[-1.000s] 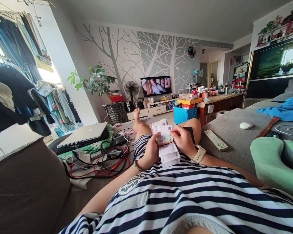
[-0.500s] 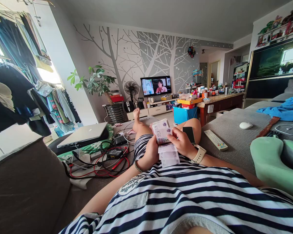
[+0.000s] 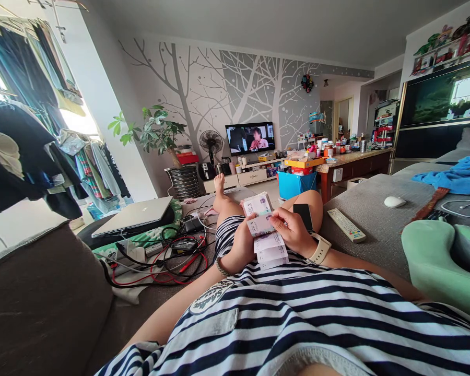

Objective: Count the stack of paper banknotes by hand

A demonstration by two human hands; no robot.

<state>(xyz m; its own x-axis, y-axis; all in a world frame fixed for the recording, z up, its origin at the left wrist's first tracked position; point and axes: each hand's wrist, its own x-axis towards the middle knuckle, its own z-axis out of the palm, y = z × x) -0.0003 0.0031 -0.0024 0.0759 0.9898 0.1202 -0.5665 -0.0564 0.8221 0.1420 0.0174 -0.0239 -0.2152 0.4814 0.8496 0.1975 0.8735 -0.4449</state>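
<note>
A stack of pale purple banknotes [image 3: 257, 202] stands upright above my lap, with my left hand [image 3: 244, 244] closed around its lower left side. My right hand [image 3: 293, 228] pinches the right edge of a single banknote [image 3: 260, 225], which is bent down in front of the stack. Below both hands, several overlapping banknotes [image 3: 272, 256] hang fanned downward over my striped clothing [image 3: 290, 303]. A pale watch [image 3: 320, 248] is on my right wrist and a braided bracelet [image 3: 221, 267] on my left. Behind my right hand, a dark phone [image 3: 303, 215] rests against my leg.
On the couch to the right lie a remote control [image 3: 347, 225], a white mouse [image 3: 395, 202] and a green neck pillow [image 3: 426, 256]. Tangled cables [image 3: 180, 250] and a closed laptop [image 3: 135, 216] lie to the left. A television [image 3: 250, 138] is on across the room.
My right fingers have drawn the front banknote's top edge down, so the note behind it shows above. My left hand has stayed in place. The television picture has changed.
</note>
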